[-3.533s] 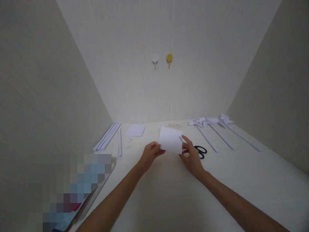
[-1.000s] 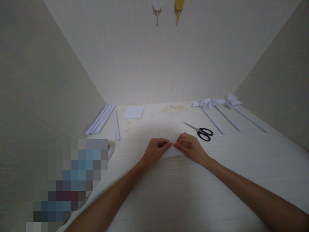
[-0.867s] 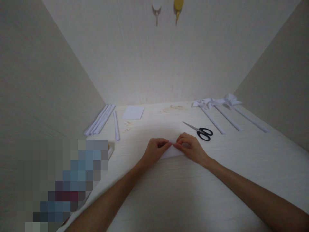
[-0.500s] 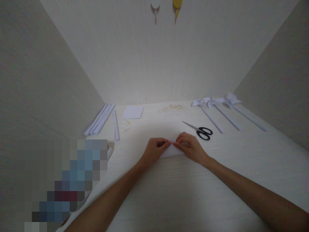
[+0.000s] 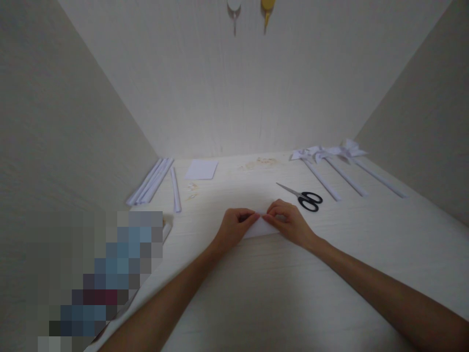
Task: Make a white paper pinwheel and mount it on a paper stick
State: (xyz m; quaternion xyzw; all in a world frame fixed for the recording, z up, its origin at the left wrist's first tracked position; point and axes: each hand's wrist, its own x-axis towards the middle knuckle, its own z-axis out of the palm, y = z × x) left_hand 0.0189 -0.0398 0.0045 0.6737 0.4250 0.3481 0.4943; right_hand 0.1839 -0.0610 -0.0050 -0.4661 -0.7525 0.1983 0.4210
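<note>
Between my two hands is a sheet of white paper (image 5: 261, 229), its far edge pinched at the middle. My left hand (image 5: 236, 226) is closed on that edge with thumb and fingertips. From the other side my right hand (image 5: 287, 220) pinches the same edge, its fingertips almost touching those of the left. The near part of the paper lies low over the white table; the rest is hidden by my fingers. Just beyond my right hand lies a pair of scissors (image 5: 303, 197) with black handles, blades pointing back left.
Three paper pinwheels (image 5: 322, 176) on rolled sticks lie at the back right. Rolled paper tubes (image 5: 151, 182) are bundled at the back left, with a single tube (image 5: 176, 189) beside them. A square paper stack (image 5: 201, 169) lies near the back wall. A blurred patch (image 5: 117, 264) covers the left edge.
Both hands keep their pinch on the paper in nearly the same place. The view has shifted very slightly; nothing else has visibly moved.
</note>
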